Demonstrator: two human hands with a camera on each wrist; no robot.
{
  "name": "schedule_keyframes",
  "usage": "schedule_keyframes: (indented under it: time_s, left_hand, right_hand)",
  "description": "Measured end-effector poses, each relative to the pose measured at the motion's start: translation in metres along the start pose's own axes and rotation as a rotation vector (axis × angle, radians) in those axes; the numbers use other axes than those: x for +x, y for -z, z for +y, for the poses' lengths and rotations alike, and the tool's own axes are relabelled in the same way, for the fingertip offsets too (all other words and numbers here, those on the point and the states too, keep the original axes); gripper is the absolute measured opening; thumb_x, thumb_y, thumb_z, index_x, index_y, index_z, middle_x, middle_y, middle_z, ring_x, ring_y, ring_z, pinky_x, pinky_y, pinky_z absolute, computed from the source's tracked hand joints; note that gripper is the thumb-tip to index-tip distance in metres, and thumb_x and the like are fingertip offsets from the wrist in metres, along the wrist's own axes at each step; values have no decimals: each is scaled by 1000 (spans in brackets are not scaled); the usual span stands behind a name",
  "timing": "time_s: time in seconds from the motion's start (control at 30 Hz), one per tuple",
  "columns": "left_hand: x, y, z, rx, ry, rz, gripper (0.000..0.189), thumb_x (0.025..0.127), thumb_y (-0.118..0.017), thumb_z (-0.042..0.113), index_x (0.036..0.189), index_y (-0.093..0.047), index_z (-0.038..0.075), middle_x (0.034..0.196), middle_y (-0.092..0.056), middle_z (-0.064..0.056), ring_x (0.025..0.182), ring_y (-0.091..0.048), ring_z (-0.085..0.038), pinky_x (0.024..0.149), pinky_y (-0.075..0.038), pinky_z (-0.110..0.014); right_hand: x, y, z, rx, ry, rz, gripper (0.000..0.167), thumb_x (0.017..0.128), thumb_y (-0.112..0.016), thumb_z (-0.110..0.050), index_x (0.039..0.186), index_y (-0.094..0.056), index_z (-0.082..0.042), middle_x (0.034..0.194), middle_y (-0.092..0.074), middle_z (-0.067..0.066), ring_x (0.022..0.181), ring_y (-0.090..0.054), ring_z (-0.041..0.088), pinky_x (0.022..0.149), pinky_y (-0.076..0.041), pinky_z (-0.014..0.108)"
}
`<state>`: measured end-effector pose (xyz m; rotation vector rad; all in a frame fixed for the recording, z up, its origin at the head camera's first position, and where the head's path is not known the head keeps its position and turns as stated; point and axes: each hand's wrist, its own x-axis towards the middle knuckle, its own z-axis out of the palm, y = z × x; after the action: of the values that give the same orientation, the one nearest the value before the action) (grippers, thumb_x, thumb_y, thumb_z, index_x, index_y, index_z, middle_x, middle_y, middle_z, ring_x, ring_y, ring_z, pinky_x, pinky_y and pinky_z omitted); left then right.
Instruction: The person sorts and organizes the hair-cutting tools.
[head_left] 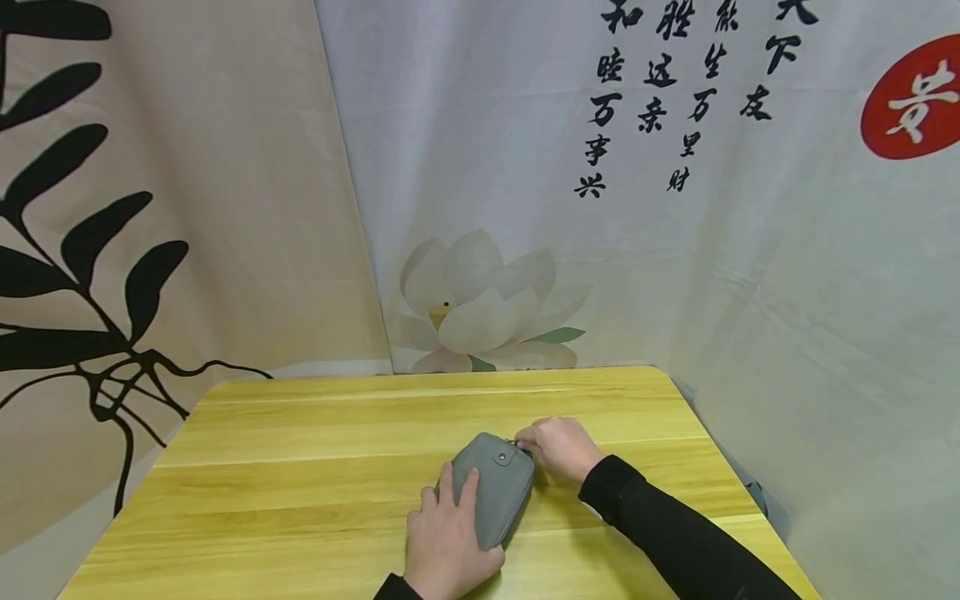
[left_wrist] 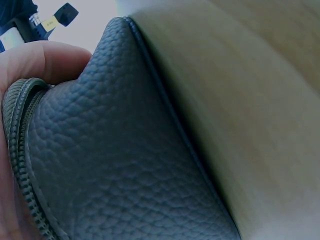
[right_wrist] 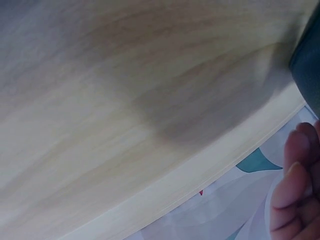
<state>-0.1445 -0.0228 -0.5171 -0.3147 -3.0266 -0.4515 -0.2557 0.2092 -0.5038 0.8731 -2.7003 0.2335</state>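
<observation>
A grey leather-look zip pouch (head_left: 504, 492) with a snap tab lies slantwise near the middle of the wooden table. My left hand (head_left: 450, 533) grips its near left part, fingers over the upper face and thumb at the near end. The left wrist view shows the pouch's pebbled side (left_wrist: 125, 135) close up, with an open stretch of zipper (left_wrist: 22, 145) beside the hand. At the far right corner, my right hand (head_left: 561, 446) pinches the zipper pull, mostly hidden by the fingertips. Curled fingers (right_wrist: 295, 195) appear at the edge of the right wrist view, near the pouch's dark corner (right_wrist: 307, 70).
The yellow wood-grain table (head_left: 300, 483) extends around the pouch, its far edge close to a hanging cloth (head_left: 637, 292) printed with a flower and characters. Another cloth with black leaves (head_left: 90, 242) hangs on the left.
</observation>
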Motion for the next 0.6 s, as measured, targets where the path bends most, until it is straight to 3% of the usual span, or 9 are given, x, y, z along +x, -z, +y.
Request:
schedule_keyframes:
  time_s: [0.6]
  left_hand:
    - [0, -2, 1, 2, -4, 21, 106, 68, -83, 65, 158, -52, 17, 164, -42, -28, 114, -58, -41, 67, -51, -53]
  right_hand:
    - [-12, 1, 5, -9, 7, 9, 11, 99, -76, -21, 106, -85, -19, 93, -82, -5, 83, -78, 11, 70, -63, 25]
